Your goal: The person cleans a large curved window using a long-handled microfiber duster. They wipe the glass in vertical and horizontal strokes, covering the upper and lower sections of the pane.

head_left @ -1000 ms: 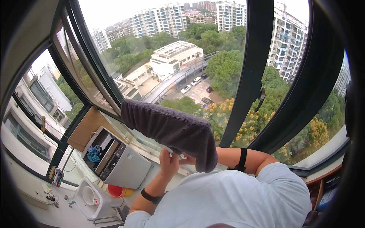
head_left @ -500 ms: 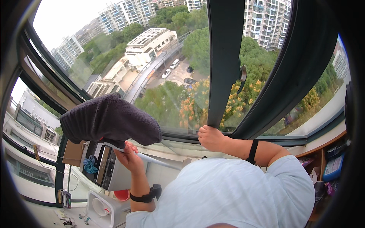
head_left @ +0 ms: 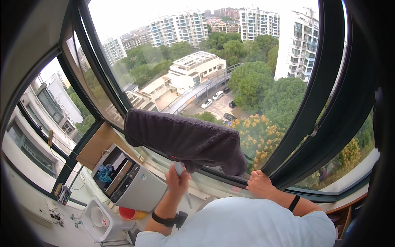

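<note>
Glass (head_left: 214, 66) is filling most of the view, a big curved window looking out over apartment blocks, trees and a road with parked cars far below. A mop head (head_left: 185, 142), covered in dark purplish-grey fluffy cloth, is lying flat against the lower part of that glass, stretched crosswise from left to right, with its right end drooping slightly toward the sill. The left hand (head_left: 177, 183) is gripping the pale handle (head_left: 179, 168) just beneath the cloth, fingers wrapped tight around it, and a black watch (head_left: 166, 219) is sitting on that wrist. The right hand (head_left: 260, 185) is resting at the bottom of the dark window frame (head_left: 325, 107), where the thick upright post is meeting the sill; its fingers are curled over the edge, gripping it, and it is holding nothing loose. A black band (head_left: 293, 203) is circling the right wrist. Both forearms are coming up from a pale blue shirt (head_left: 247, 226) at the bottom edge.

Down to the left, below the window, a grey washing machine (head_left: 129, 183) is standing with its lid open and something blue showing inside. Near its base a white sink (head_left: 98, 218) is sitting, with a red bowl (head_left: 128, 213) just beside it. The mop head is well apart from all of these, up at the glass.
</note>
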